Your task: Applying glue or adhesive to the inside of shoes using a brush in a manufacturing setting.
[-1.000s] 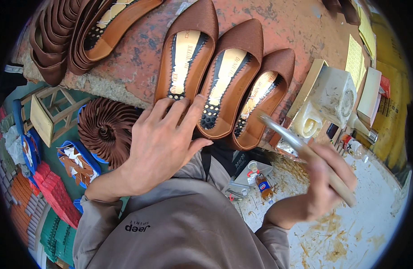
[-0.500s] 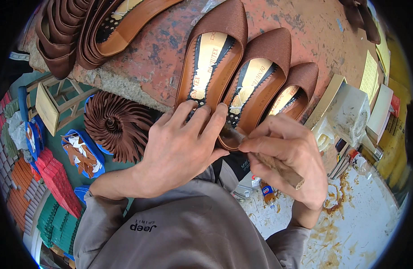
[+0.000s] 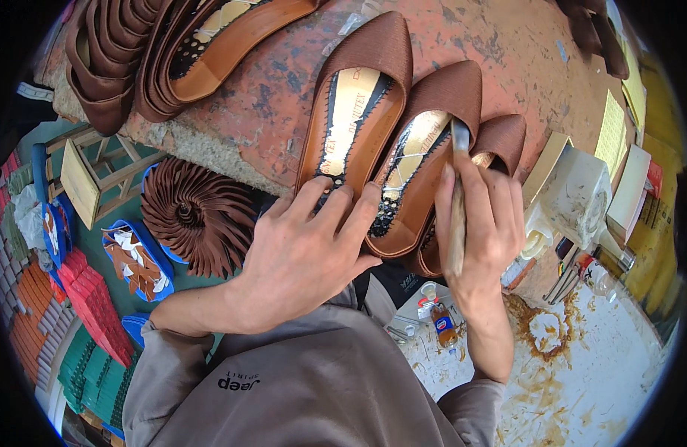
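Three brown pointed shoe uppers with tan lining lie side by side on the work surface: a left one (image 3: 364,54), a middle one (image 3: 446,89) and a right one (image 3: 502,134). My left hand (image 3: 302,249) is spread over the heel ends of the left and middle uppers, fingertips pressing on them and thumb near the middle one's heel edge. In my right hand (image 3: 489,223) is a wooden-handled brush (image 3: 457,216). Its tip reaches the inner right edge of the middle upper, near the toe opening. My right hand partly covers the right upper.
More brown uppers (image 3: 97,67) are stacked at the far left of the worn reddish slab (image 3: 276,97). Below them sits a spiral of brown pieces (image 3: 191,216). A plastic container (image 3: 574,201) and a box (image 3: 628,197) stand at right. Bottles (image 3: 444,324) are lower down.
My right hand has carried the brush from the middle upper's heel up toward its toe opening, turning the handle upright. My left hand stays over the heels.
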`<state>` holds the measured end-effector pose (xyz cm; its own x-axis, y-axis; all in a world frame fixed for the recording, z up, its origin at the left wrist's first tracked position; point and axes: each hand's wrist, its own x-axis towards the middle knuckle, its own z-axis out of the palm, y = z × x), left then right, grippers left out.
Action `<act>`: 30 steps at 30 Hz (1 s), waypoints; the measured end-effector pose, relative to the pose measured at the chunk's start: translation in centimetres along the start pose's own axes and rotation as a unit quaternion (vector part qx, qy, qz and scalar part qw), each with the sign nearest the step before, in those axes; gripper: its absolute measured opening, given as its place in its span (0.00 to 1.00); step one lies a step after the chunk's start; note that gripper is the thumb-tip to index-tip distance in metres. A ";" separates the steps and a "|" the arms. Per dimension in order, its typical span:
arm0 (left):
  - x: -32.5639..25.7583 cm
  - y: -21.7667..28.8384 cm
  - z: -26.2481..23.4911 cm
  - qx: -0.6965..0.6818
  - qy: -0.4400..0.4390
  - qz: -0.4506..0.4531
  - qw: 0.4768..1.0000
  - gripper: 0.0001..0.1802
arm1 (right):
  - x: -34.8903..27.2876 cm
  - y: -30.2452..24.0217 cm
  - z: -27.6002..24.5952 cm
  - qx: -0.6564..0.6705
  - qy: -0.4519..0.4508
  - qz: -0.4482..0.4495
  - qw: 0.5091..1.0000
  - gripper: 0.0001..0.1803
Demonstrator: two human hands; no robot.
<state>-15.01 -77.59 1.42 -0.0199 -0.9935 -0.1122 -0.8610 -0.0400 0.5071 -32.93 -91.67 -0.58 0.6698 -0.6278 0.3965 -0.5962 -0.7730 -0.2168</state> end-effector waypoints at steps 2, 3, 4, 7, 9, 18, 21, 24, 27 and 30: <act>-0.1 -0.1 0.0 -0.001 0.005 0.009 1.000 0.47 | -0.7 -1.2 -2.2 0.035 -0.026 0.006 0.999 0.15; 0.1 0.1 0.1 -0.005 0.009 0.008 1.000 0.47 | -1.2 -2.0 -3.8 0.115 -0.096 0.007 0.989 0.16; 0.1 0.2 0.0 -0.003 0.010 0.009 1.000 0.47 | -1.6 -2.7 -5.0 0.196 -0.165 0.006 0.967 0.16; 0.1 0.4 -0.2 0.004 0.006 0.006 1.000 0.47 | -0.7 -2.0 -5.0 0.149 -0.125 0.013 0.981 0.16; 0.2 0.7 -0.3 0.007 -0.002 -0.004 1.000 0.47 | 0.7 0.0 -1.5 0.117 -0.021 -0.008 0.993 0.14; 6.5 -5.6 -3.6 -0.031 0.096 0.104 0.989 0.34 | -2.2 0.1 -11.0 0.174 -0.010 0.162 0.971 0.07; 10.7 -7.7 0.4 0.057 0.166 0.106 0.979 0.34 | -4.9 3.9 -14.3 0.089 0.100 0.319 0.938 0.05; 13.1 -8.1 2.5 0.077 0.200 0.119 0.969 0.28 | -8.6 8.3 -15.3 0.079 0.039 0.418 0.904 0.07; 13.8 -6.9 3.3 0.027 0.211 -0.007 0.977 0.22 | -10.1 9.9 -12.7 0.009 -0.014 0.316 0.949 0.08; 12.9 -7.1 3.2 -0.036 0.219 0.014 0.975 0.25 | -11.1 8.0 -13.3 0.052 0.037 0.375 0.925 0.07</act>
<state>-10.78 -89.82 -6.36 0.1908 -0.9437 0.2702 -0.8249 -0.0049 0.5652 -51.07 -89.64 5.16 0.0494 -0.9860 0.1594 -0.8328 -0.1288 -0.5384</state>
